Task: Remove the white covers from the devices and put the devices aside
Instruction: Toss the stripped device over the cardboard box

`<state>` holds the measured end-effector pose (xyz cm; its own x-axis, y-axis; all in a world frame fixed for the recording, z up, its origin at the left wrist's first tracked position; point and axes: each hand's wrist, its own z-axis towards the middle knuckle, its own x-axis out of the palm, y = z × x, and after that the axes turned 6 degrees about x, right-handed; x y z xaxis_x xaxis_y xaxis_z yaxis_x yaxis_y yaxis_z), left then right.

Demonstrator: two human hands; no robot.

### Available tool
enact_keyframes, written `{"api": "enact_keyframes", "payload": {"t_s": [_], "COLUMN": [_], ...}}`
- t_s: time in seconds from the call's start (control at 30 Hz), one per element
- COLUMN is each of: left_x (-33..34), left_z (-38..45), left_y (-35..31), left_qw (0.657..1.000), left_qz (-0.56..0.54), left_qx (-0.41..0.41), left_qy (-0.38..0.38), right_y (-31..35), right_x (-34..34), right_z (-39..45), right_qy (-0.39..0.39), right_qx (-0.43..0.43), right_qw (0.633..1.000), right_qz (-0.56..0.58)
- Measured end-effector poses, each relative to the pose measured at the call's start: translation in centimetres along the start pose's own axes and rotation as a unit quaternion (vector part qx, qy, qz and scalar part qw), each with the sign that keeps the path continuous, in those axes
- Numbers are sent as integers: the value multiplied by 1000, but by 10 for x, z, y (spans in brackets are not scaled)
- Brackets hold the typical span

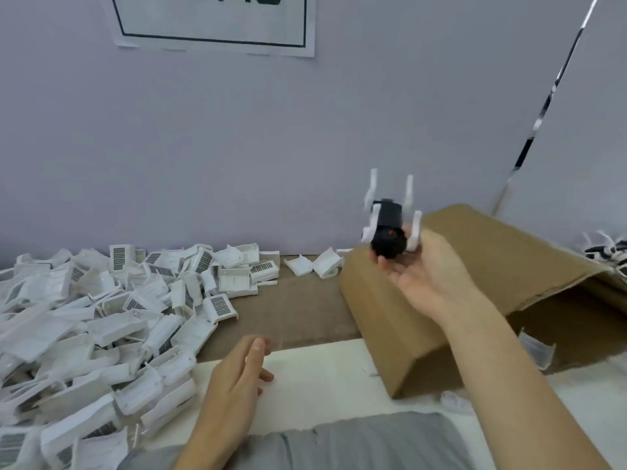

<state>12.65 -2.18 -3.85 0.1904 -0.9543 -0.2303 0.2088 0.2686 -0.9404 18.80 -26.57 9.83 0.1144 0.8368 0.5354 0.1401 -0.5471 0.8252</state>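
A pale lilac wall [237,147] backs the bench [305,371], with a printed paper sign [213,25] taped high on it. A heap of white covers [95,334] fills the bench's left side from the back edge to the near edge, many showing a dark grid label. On the right side, a brown cardboard box [475,266] lies tipped over, its opening facing right. Two loose covers [314,264] sit at the back edge between the heap and the box.

The right hand [431,276] is raised over the box, palm up, fingers nearly straight; the black device with four white antennas [390,232] sits at its fingertips, blurred. The left hand [237,378] hovers over the bench's near edge, fingers relaxed, holding nothing. More black-and-white devices [610,252] lie past the box at the far right edge.
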Motion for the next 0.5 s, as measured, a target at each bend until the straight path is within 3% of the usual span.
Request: {"api": "enact_keyframes", "payload": {"t_s": [0.13, 0.2, 0.27, 0.37, 0.43, 0.5], "left_x": [0, 0, -2, -20, -47, -78], "left_z": [0, -2, -5, -4, 3, 15], "left_y": [-1, -8, -20, -48, -72, -94], "left_qw": [998, 992, 975, 943, 919, 899], "left_qz": [53, 115, 200, 273, 287, 331], "left_qx": [18, 50, 88, 89, 80, 84], "left_qy": [17, 21, 44, 171, 257, 275], "right_y": [74, 84, 67, 7, -41, -89], "right_x": [-7, -15, -16, -1, 14, 26], "right_z": [22, 28, 30, 18, 2, -8], "right_qy": [-120, -147, -131, -65, -23, 18], "right_qx": [-142, -138, -111, -85, -62, -21], "right_qw": [972, 962, 977, 993, 988, 970], "right_qz": [143, 183, 125, -45, -142, -241]}}
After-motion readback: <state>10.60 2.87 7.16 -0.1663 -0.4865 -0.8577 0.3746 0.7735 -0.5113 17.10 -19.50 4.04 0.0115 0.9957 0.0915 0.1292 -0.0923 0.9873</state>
